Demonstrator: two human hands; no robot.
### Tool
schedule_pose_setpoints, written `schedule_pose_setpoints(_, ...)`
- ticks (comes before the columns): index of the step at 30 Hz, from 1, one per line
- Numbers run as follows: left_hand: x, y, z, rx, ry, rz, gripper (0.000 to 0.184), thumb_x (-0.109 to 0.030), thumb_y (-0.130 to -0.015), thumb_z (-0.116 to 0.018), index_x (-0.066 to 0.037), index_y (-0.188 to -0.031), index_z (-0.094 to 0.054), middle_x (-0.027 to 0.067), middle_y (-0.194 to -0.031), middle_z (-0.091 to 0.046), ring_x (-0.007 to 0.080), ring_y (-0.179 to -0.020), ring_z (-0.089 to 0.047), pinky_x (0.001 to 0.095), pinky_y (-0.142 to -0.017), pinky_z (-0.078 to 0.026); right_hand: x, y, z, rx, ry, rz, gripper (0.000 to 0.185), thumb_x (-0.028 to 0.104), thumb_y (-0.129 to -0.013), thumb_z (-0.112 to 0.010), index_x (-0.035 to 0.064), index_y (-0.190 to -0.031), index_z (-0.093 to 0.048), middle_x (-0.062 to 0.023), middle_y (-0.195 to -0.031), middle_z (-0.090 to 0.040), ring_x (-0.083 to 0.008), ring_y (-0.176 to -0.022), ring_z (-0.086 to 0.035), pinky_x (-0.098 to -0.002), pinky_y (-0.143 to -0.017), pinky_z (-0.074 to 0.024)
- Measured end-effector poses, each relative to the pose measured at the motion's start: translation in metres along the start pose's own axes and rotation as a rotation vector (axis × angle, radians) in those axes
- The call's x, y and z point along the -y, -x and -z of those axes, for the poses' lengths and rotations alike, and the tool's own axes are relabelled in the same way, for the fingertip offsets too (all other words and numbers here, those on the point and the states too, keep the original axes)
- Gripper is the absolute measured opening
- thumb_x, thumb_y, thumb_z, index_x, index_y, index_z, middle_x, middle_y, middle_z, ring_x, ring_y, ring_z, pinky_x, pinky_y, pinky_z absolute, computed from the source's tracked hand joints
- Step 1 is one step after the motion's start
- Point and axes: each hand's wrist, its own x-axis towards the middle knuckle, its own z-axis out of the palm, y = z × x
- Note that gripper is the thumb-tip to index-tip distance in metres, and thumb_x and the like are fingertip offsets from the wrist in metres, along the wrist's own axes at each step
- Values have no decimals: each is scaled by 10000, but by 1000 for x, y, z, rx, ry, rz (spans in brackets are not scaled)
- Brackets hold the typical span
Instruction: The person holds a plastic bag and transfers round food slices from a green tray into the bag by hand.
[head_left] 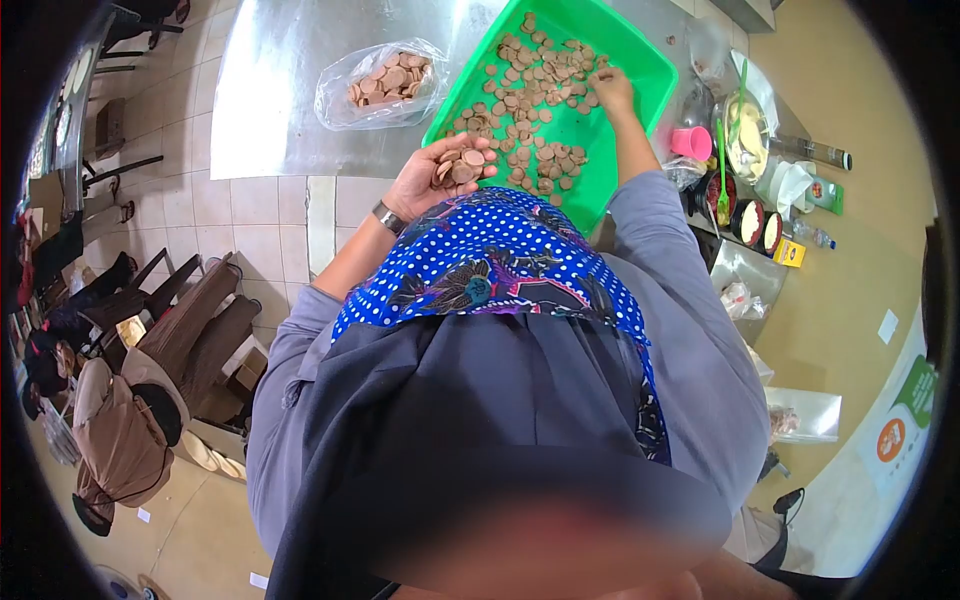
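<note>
My left hand point(432, 180), with a watch on its wrist, is palm up at the near left edge of the green tray point(597, 190). Its fingers curl around a small heap of round brown chips point(461, 166). Inside the tray, many more thin round brown chips point(548, 75) lie scattered and overlapping. My right hand point(613, 92) reaches into the tray's right side, fingertips pressed together at the chips; what they pinch is too small to make out. A clear plastic bag point(340, 100) filled with similar chips sits left of the tray.
Tray and bag rest on a metal table point(270, 120). Right of the tray stand a pink cup point(691, 142), a bowl with a green spoon point(746, 135), several dark containers point(747, 222) and a yellow box point(789, 252). Another person point(125, 430) is at the lower left, near chairs.
</note>
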Motion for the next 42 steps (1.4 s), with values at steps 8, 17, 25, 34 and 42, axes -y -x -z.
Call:
schedule_pose_setpoints(8, -3, 1, 2, 13, 16, -1, 330, -273, -967, -425, 10, -1095, -537, 152, -1035, -626, 254, -946, -637, 317, -647, -590, 11, 26, 26, 287, 308, 135, 246, 190, -660, -748, 71, -853, -655, -85, -812, -663, -187, -734, -628, -323, -696, -496)
schedule_pose_setpoints(17, -3, 3, -3, -37, 3, 17, 356, -266, -967, -415, 24, -1147, -515, 174, -1133, -583, 294, -1052, -588, 421, -833, -546, -36, 8, -19, 166, 160, 87, 331, 199, -664, -744, 59, -897, -555, -89, -817, -632, -300, -727, -622, -384, -665, -498)
schedule_pose_setpoints(25, -2, 3, -11, 22, 104, 22, 433, -282, -976, -359, 42, -1253, -432, 211, -1302, -465, 352, -1193, -473, 510, -979, -428, 131, 145, 62, 632, -622, 294, 226, 54, -742, -715, 72, -880, -537, -2, -829, -598, -108, -748, -586, -241, -630, -475)
schedule_pose_setpoints(34, 0, -2, -1, 45, 49, 56, 422, -311, -955, -429, 14, -1217, -487, 161, -1120, -587, 282, -1018, -599, 425, -866, -515, 154, 159, 48, 774, -460, 322, 137, 38, -777, -644, 46, -914, -645, -16, -839, -624, -85, -707, -589, -253, -627, -484)
schedule_pose_setpoints(42, 4, 3, 8, -6, 35, 78, 305, -229, -942, -468, 24, -1103, -521, 132, -1018, -608, 220, -862, -626, 196, -437, -480, 11, 39, -13, 47, 278, 421, 205, 106, -733, -671, 114, -937, -658, -103, -1019, -593, -277, -923, -609, -381, -777, -500)
